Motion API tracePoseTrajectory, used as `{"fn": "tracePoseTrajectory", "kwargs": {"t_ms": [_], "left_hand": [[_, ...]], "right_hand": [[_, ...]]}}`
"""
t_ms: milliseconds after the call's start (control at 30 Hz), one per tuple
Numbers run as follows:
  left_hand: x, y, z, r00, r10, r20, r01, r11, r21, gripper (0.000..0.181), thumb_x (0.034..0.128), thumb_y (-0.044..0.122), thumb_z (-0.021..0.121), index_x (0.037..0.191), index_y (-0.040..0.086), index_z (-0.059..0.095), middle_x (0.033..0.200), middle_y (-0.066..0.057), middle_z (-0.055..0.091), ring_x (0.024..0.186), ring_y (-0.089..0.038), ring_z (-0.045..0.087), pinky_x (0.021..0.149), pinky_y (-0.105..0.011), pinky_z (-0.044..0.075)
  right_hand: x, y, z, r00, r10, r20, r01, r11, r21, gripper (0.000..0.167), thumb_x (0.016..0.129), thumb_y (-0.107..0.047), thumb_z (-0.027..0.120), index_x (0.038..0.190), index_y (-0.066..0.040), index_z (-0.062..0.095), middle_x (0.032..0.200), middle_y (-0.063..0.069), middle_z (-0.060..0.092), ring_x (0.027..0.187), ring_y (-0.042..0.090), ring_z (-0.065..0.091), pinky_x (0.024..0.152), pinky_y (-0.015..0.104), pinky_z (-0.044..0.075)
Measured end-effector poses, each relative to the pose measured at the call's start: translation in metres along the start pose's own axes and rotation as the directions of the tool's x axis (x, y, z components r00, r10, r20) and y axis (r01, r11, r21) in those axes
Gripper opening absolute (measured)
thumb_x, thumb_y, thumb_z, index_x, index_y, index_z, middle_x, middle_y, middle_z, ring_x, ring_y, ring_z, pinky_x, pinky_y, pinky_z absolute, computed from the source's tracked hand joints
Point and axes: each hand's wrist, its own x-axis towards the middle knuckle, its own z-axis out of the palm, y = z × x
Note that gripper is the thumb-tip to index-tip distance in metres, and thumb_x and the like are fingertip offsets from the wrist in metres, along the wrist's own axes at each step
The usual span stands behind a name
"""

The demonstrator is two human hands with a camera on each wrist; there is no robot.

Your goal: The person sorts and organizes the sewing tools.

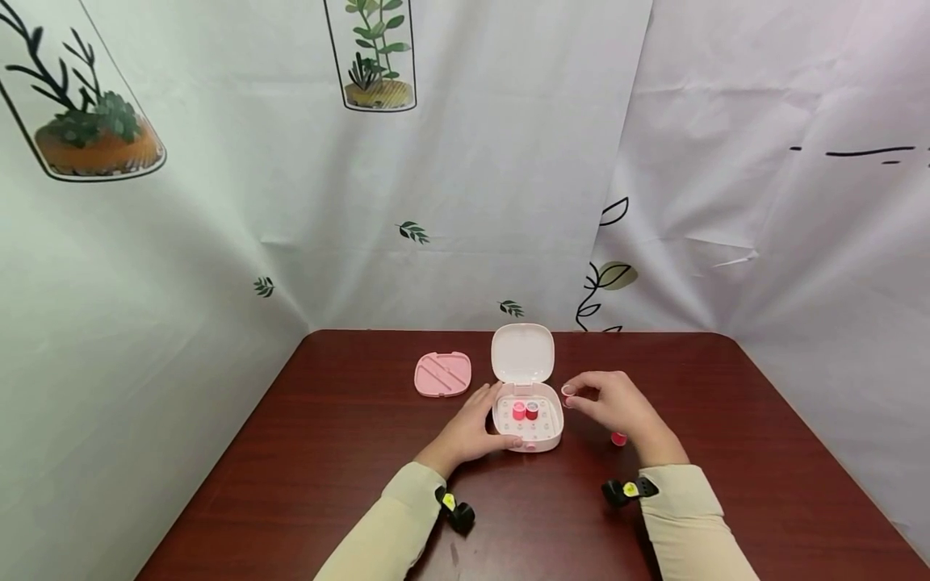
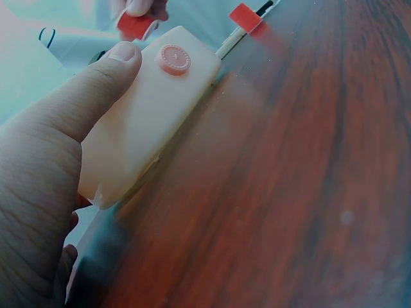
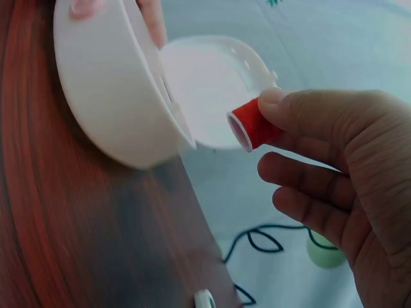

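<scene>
A white box (image 1: 539,444) stands on the table with its lid (image 1: 522,353) raised; two spools, one pink (image 1: 519,411) and one dark red (image 1: 532,411), stand side by side on its pegged tray. My left hand (image 1: 468,428) grips the box's left side, its thumb on the front wall beside the round pink button (image 2: 175,58). Just right of the box, my right hand (image 1: 617,403) pinches a red spool (image 3: 254,126) between thumb and fingers, in the air. Another red spool (image 1: 618,438) rests on the table under the right forearm.
A pink divided tray (image 1: 442,374) lies behind and left of the box. The brown table (image 1: 349,484) ends at a printed white curtain (image 1: 508,161). In the right wrist view a small white object (image 3: 205,299) lies near the table edge.
</scene>
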Motion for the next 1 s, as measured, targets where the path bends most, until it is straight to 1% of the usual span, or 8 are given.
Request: {"fn": "tracePoseTrajectory", "kwargs": {"t_ms": [133, 267, 433, 567, 733, 800, 1000], "left_hand": [[0.000, 0.001, 0.000, 1.000, -0.002, 0.005, 0.002, 1.000, 0.000, 0.104, 0.0775, 0.059, 0.080, 0.160, 0.017, 0.032, 0.163, -0.006, 0.032, 0.153, -0.027, 0.021, 0.119, -0.051, 0.026], [-0.001, 0.002, -0.001, 1.000, -0.004, 0.009, 0.004, 1.000, -0.005, 0.104, 0.0776, 0.060, 0.079, 0.160, 0.017, 0.031, 0.164, -0.006, 0.031, 0.153, -0.027, 0.020, 0.119, -0.052, 0.026], [0.000, 0.002, -0.002, 1.000, 0.005, 0.007, -0.005, 1.000, -0.013, 0.105, 0.0774, 0.060, 0.079, 0.160, 0.017, 0.031, 0.164, -0.006, 0.031, 0.153, -0.028, 0.020, 0.119, -0.053, 0.026], [0.000, -0.001, -0.001, 1.000, 0.001, 0.012, -0.001, 1.000, 0.005, 0.105, 0.0778, 0.062, 0.078, 0.160, 0.018, 0.030, 0.164, -0.006, 0.031, 0.153, -0.028, 0.020, 0.119, -0.052, 0.026], [0.000, -0.003, -0.001, 1.000, -0.003, 0.014, 0.003, 1.000, 0.017, 0.107, 0.0776, 0.062, 0.078, 0.161, 0.017, 0.029, 0.164, -0.007, 0.031, 0.153, -0.027, 0.020, 0.119, -0.052, 0.028], [0.000, -0.003, 0.000, 1.000, 0.002, 0.011, -0.002, 1.000, 0.017, 0.107, 0.0776, 0.062, 0.078, 0.161, 0.016, 0.029, 0.164, -0.008, 0.031, 0.153, -0.028, 0.021, 0.118, -0.052, 0.028], [0.001, -0.002, 0.000, 1.000, 0.006, 0.010, -0.006, 1.000, 0.016, 0.107, 0.0781, 0.060, 0.079, 0.161, 0.014, 0.028, 0.164, -0.008, 0.031, 0.153, -0.027, 0.021, 0.119, -0.051, 0.028]], "right_hand": [[0.005, -0.008, 0.010, 0.999, -0.047, -0.016, 0.048, 0.998, 0.041, 0.014, 0.083, -0.009, 0.083, 0.092, -0.018, 0.077, 0.093, -0.008, 0.073, 0.087, 0.010, 0.065, 0.081, 0.037, 0.057], [0.009, -0.014, 0.019, 0.997, -0.077, -0.017, 0.078, 0.992, 0.095, 0.014, 0.082, -0.005, 0.083, 0.092, -0.014, 0.077, 0.097, -0.004, 0.071, 0.091, 0.014, 0.066, 0.080, 0.035, 0.058], [0.011, -0.018, 0.030, 0.993, -0.120, -0.013, 0.120, 0.988, 0.100, 0.014, 0.083, 0.000, 0.080, 0.092, -0.010, 0.078, 0.101, 0.001, 0.071, 0.094, 0.019, 0.067, 0.081, 0.036, 0.058], [0.011, -0.021, 0.039, 0.991, -0.137, 0.003, 0.136, 0.986, 0.095, 0.015, 0.082, 0.002, 0.079, 0.091, -0.011, 0.078, 0.101, 0.001, 0.071, 0.094, 0.019, 0.066, 0.081, 0.036, 0.058], [0.011, -0.025, 0.050, 0.985, -0.167, 0.042, 0.164, 0.985, 0.061, 0.012, 0.083, -0.003, 0.081, 0.089, -0.014, 0.078, 0.097, -0.003, 0.069, 0.090, 0.016, 0.064, 0.080, 0.035, 0.056], [0.011, -0.026, 0.054, 0.983, -0.175, 0.053, 0.173, 0.984, 0.045, 0.011, 0.083, -0.006, 0.082, 0.087, -0.015, 0.078, 0.095, -0.005, 0.067, 0.087, 0.014, 0.062, 0.078, 0.033, 0.055], [0.009, -0.027, 0.063, 0.987, -0.154, 0.035, 0.154, 0.988, 0.001, 0.012, 0.079, -0.011, 0.086, 0.082, -0.019, 0.077, 0.089, -0.008, 0.062, 0.079, 0.009, 0.058, 0.073, 0.028, 0.053]]}}
